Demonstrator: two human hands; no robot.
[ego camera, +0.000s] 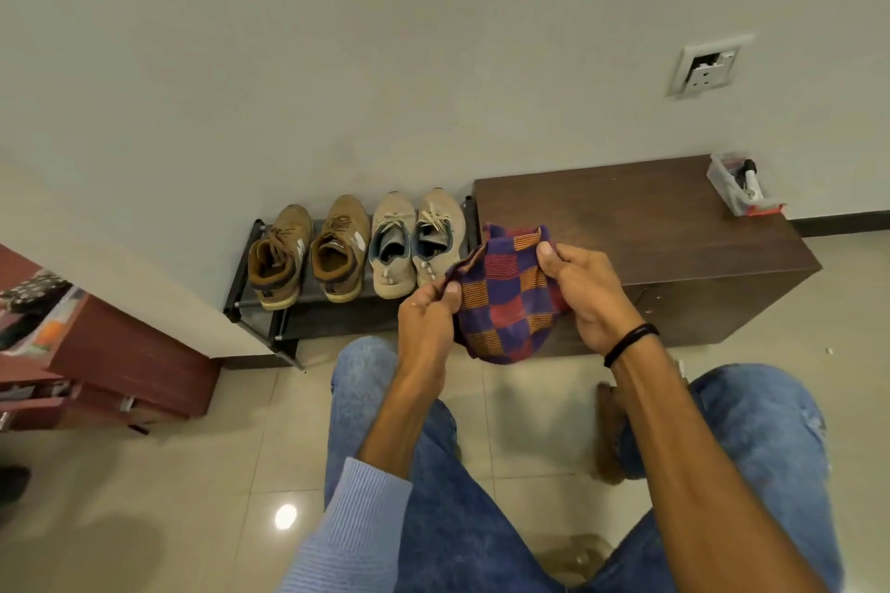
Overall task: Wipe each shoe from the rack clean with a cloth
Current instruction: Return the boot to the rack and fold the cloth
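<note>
Obs.: the left hand point(426, 318) and right hand point(582, 294) each pinch an upper edge of the checked cloth point(505, 299), thumbs on top. The hands are apart and the cloth hangs slack between them, above the knees. Neither hand holds a shoe.

Four shoes stand on the top shelf of the rack point(250, 303), toes to the wall and heel openings facing the person. The brown pair point(337, 250) is on the left and the beige pair point(392, 250) on the right, next to the dark cabinet point(650, 226). The cloth is held in front of the right end of the rack; I cannot tell whether it touches a shoe.

Judgement: the cloth is being readied and wiping has likely not begun.

Method notes:
- Fold the cloth into a flat pad and gather it in one hand, so loose corners do not drag.
- With the free hand, lift one shoe by the heel collar, away from the rack.
- Work along the row from one end, so no shoe is skipped.
- Wipe toe to heel, then the sole edge.
- Turn to a fresh face of the cloth for each shoe.
- Risk: the loose laces on the beige pair may snag, so wipe along them.
- Return each shoe to its own slot.
</note>
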